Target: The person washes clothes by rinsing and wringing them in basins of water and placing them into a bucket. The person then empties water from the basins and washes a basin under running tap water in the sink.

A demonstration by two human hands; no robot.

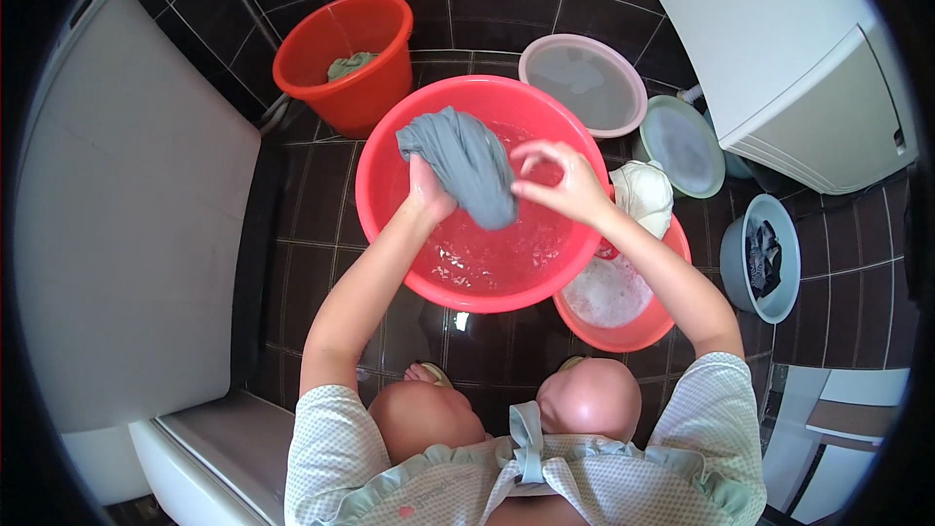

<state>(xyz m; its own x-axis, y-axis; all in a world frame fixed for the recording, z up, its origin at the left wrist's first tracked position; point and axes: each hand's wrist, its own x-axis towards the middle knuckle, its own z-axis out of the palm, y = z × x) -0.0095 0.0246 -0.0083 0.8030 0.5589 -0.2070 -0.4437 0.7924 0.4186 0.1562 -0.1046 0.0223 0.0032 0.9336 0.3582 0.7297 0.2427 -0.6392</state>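
Observation:
A bunched grey-blue wet garment [466,166] is held up over a large red-pink basin [385,234] of water. My left hand [429,193] grips it from below and from the left, with the fingers mostly hidden behind the fabric. To its right is my right hand [560,183], its fingers curved and spread apart from the thumb. The thumb tip comes close to the garment's right edge; whether it touches, I cannot tell. Nothing shows between the right hand's fingers.
A red bucket [390,88] with green cloth [351,64] stands back left. At right are an orange-red basin [623,339] of suds, a white cloth [643,197], a pink-rimmed basin [631,102], a pale green basin [714,170], a blue basin [787,268] with dark clothes and a white appliance [818,78].

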